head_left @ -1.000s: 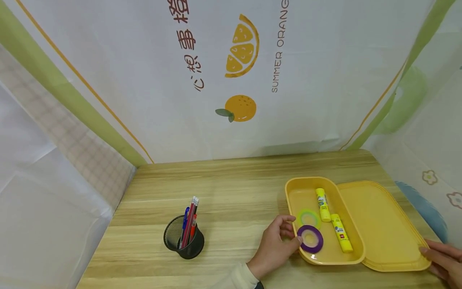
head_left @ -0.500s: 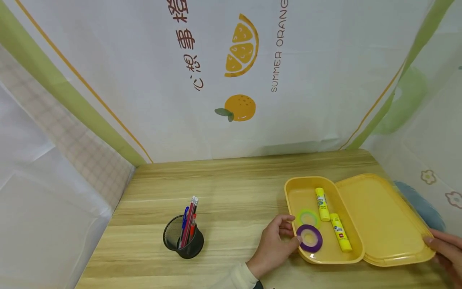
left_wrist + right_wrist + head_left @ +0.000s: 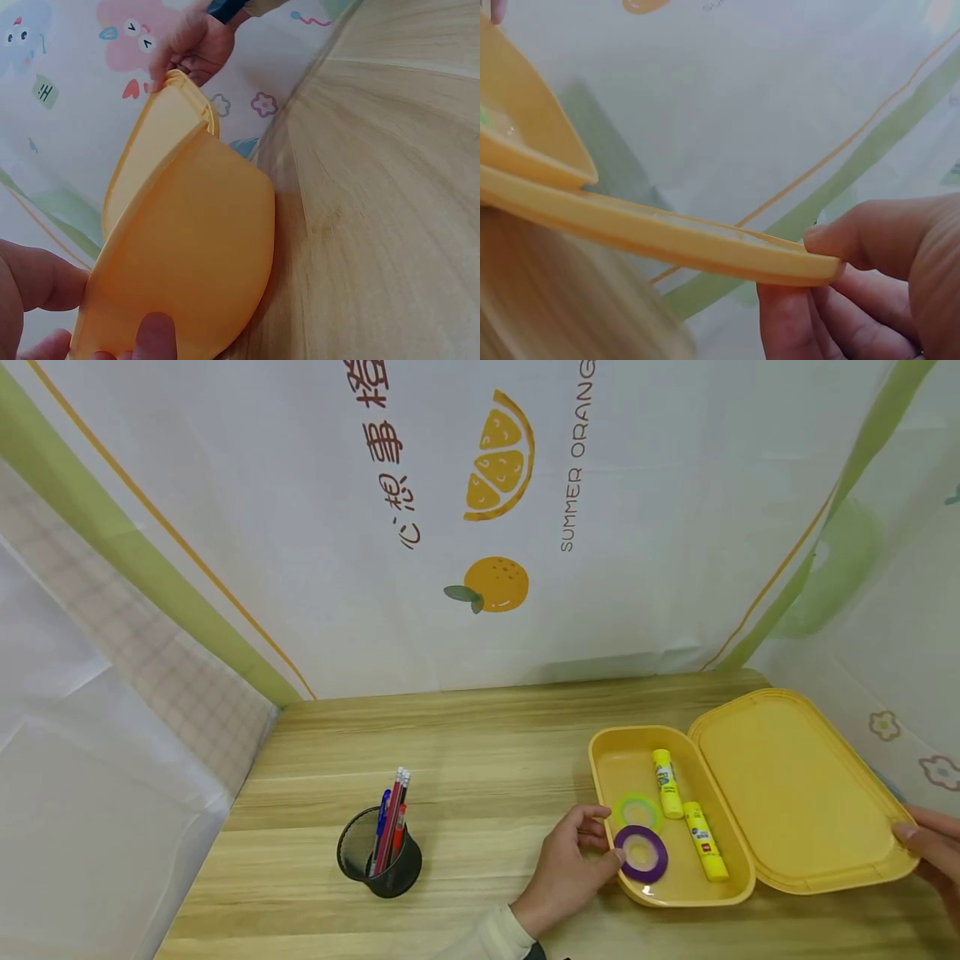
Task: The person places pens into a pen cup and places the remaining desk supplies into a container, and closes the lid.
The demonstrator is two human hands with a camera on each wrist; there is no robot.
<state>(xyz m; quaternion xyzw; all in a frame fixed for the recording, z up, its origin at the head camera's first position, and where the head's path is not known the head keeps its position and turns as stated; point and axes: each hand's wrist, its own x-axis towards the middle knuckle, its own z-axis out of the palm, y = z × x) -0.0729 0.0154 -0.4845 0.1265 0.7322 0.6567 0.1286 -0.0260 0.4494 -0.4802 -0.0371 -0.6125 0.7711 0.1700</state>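
Note:
My left hand (image 3: pixel 574 864) grips the left wall of a yellow plastic box (image 3: pixel 731 897), thumb over the rim. The box's yellow lid (image 3: pixel 795 785) lies swung out along its right side, and my right hand (image 3: pixel 933 852) pinches the lid's outer near corner. In the right wrist view the lid (image 3: pixel 652 236) slopes, with thumb on top and fingers beneath. Inside the box are two yellow glue sticks (image 3: pixel 667 783), a purple ring-shaped tape roll (image 3: pixel 658 864) and a light green one (image 3: pixel 640 811). The purple roll overlaps the green one and lies by my left thumb.
A black mesh pen holder (image 3: pixel 405 870) with pencils and pens (image 3: pixel 391 835) stands on the wooden table (image 3: pixel 300 793) to the left. White printed cloth (image 3: pixel 630 610) hangs behind the table and along its right side.
My right hand has raised the lid's outer edge, so the lid now tilts up from the table. My left hand stays on the box, whose contents look unmoved.

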